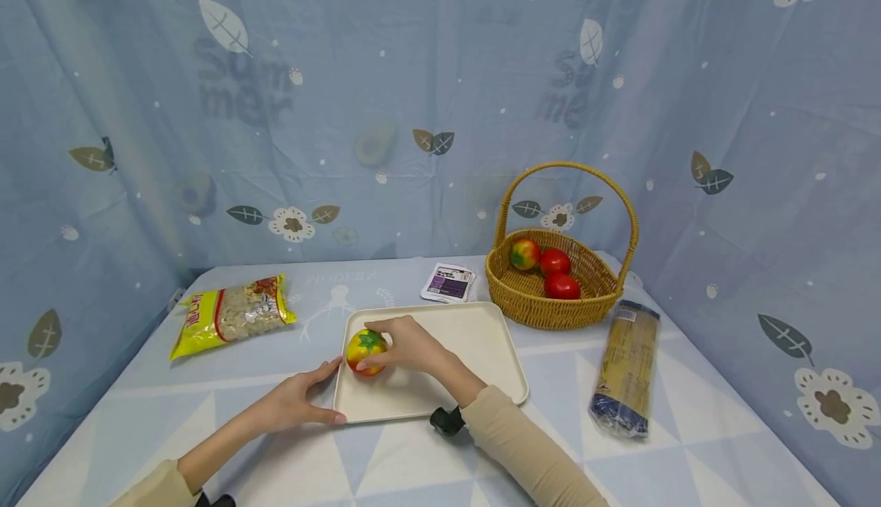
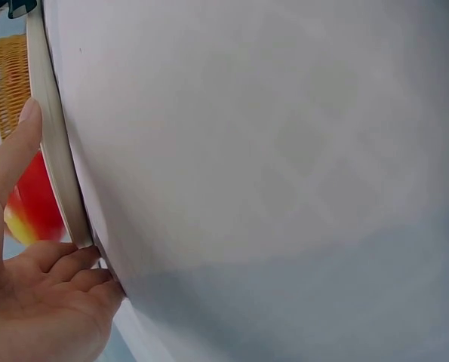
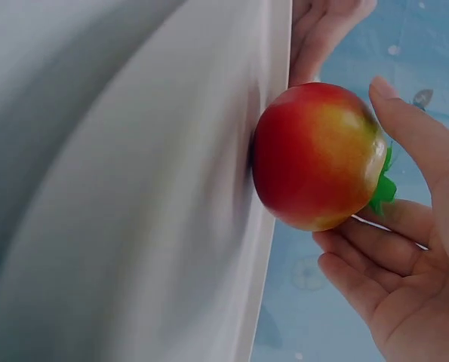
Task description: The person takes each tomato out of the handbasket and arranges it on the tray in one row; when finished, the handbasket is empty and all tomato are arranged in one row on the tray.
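Observation:
A red-and-yellow tomato (image 1: 366, 351) with a green leafy top sits at the left end of a cream tray (image 1: 447, 392). Thumb and fingers of my right hand (image 1: 411, 346) span the tomato from either side; the right wrist view shows its curved red side (image 3: 315, 154) against the tray surface, my fingertips (image 3: 337, 249) right at its edge. My left hand (image 1: 297, 402) grips the tray's near left corner, fingers at the left side and thumb along the front edge. In the left wrist view the thumb (image 2: 20, 151) lies against the tray's rim (image 2: 54, 143).
A wicker basket (image 1: 537, 316) with a tall handle holds several tomatoes (image 1: 554, 261) behind the tray. A packet of dry noodles (image 1: 626, 369) lies at right. A yellow bag (image 1: 241, 312) lies at left. Small printed cards (image 1: 448, 283) lie behind the tray, before a curtain (image 1: 413, 186).

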`<state>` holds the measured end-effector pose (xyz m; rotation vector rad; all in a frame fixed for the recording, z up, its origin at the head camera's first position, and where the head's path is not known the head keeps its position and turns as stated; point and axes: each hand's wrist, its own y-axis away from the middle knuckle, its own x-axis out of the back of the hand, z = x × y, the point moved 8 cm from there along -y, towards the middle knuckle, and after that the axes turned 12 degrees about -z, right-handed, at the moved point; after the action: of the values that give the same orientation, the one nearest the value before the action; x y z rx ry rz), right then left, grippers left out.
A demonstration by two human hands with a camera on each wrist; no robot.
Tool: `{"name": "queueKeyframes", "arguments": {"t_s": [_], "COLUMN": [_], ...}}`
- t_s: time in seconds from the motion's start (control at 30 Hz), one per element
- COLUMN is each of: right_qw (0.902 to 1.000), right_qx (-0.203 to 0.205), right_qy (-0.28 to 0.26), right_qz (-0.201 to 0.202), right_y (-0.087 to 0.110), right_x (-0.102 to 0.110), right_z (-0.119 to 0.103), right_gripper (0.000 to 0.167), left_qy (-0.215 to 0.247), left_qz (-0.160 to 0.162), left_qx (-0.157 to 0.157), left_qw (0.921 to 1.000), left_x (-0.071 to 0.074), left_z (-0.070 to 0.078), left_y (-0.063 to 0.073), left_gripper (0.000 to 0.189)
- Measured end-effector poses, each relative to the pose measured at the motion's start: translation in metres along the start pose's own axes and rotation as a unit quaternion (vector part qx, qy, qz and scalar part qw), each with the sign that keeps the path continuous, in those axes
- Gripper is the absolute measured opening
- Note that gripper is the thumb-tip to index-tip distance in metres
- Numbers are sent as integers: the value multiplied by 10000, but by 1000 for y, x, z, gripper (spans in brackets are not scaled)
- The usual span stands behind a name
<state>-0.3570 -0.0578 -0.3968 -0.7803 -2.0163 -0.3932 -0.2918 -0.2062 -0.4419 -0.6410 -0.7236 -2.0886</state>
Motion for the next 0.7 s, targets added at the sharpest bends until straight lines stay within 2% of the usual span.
{"name": "queueKeyframes", "arguments": {"t_s": [0.23, 0.4, 0.7], "right_qw": [9997, 9988, 9987], "right_qx": [72, 58, -10], "right_qy": [-208, -483, -508], "right_qz": [43, -93, -108], "right_y": [4, 3, 2], "right_x": [2, 0, -2], "right_z": [5, 9, 14], "right_gripper": [68, 67, 68], "left_qy": [-39, -62, -106], "left_qz": [31, 49, 101], "left_qx": [23, 17, -49], "left_qw": [10000, 10000, 9999], "left_x": [1, 1, 1], "left_z": [0, 1, 0], "left_y": [0, 0, 0], "left_gripper": [103, 103, 102]}}
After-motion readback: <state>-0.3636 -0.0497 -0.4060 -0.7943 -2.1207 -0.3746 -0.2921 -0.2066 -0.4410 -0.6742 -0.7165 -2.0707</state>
